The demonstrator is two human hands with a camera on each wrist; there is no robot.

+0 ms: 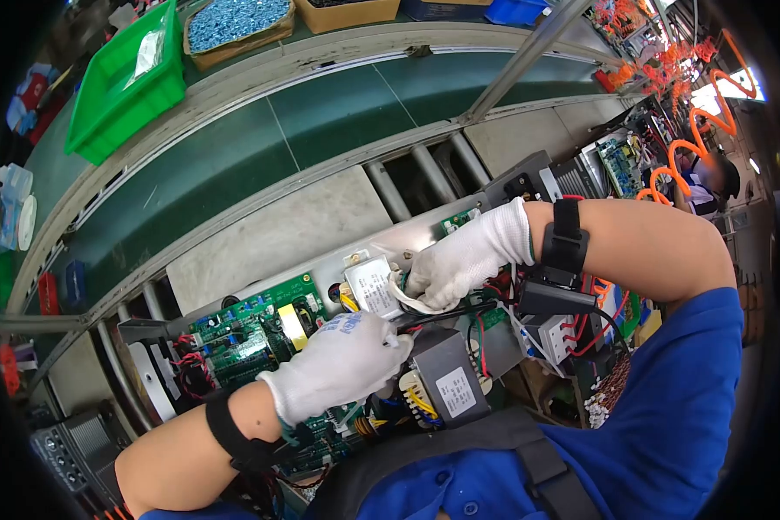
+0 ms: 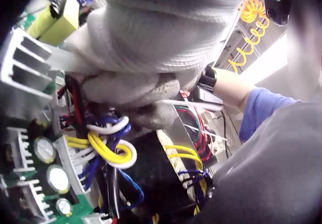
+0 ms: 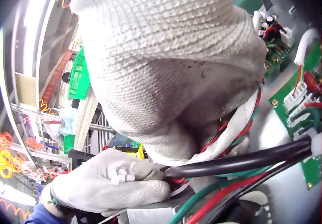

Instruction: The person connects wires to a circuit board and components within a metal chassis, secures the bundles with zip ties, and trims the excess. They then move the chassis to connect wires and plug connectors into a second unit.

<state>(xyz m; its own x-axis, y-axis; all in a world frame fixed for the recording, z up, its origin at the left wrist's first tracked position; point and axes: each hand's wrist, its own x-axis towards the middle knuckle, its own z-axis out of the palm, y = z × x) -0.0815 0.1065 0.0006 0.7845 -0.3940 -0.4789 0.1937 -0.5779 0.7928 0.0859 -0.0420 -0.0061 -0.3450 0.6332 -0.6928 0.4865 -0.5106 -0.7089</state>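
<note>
Both hands wear white knit gloves and work close together over a metal chassis (image 1: 338, 257) full of electronics. My right hand (image 1: 464, 264) curls its fingers round a white-sleeved wire bundle (image 3: 232, 133) with red, black and green wires beside it. My left hand (image 1: 342, 362) is beside it, fingers curled at the end of a thick black cable (image 3: 241, 162). Small white cable ties (image 3: 122, 177) stick out between its fingers. A labelled silver box (image 1: 374, 288) sits just beyond the hands, a grey labelled box (image 1: 449, 381) nearer my body. The left fingertips are partly hidden.
Green circuit boards (image 1: 243, 351) fill the chassis's left part. Conveyor rollers (image 1: 433, 173) run behind it. Farther back are a green bin (image 1: 104, 121) and a carton of small blue parts (image 1: 238, 26). Orange coiled hoses (image 1: 700, 143) hang at right, near another person (image 1: 705, 192).
</note>
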